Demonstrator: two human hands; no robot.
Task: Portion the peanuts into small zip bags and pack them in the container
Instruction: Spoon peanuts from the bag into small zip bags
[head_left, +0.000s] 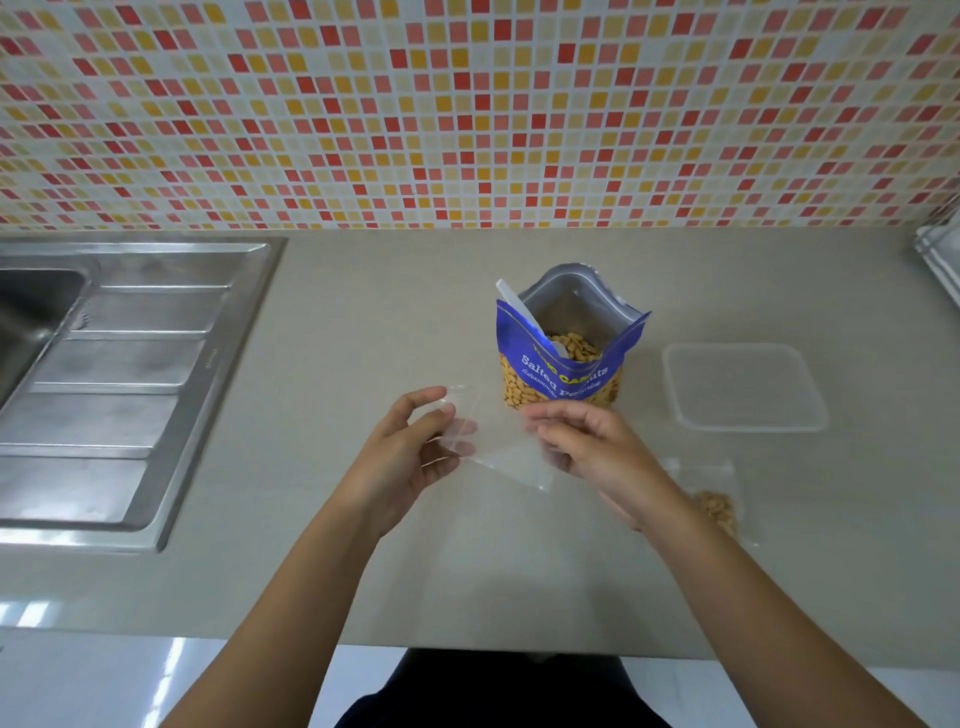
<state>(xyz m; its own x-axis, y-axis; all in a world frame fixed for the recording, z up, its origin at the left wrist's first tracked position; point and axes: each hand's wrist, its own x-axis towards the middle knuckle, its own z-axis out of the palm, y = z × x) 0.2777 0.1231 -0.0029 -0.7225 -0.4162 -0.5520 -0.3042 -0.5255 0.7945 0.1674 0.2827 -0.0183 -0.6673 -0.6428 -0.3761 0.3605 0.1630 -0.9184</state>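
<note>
An open blue bag of salted peanuts (563, 358) stands upright on the counter, with a white spoon (524, 317) leaning inside it. Just in front of it I hold an empty clear zip bag (498, 441) above the counter. My left hand (410, 447) pinches the bag's left top corner and my right hand (582, 441) pinches its right edge. A second small zip bag (719, 501) with peanuts in it lies flat to the right of my right forearm. The clear plastic container (743, 387) sits to the right of the peanut bag.
A steel sink with a ribbed drainboard (114, 384) takes up the counter's left side. A mosaic-tiled wall runs along the back. Part of a wire rack (943, 254) shows at the far right edge. The counter's front edge (467, 644) is close to my body.
</note>
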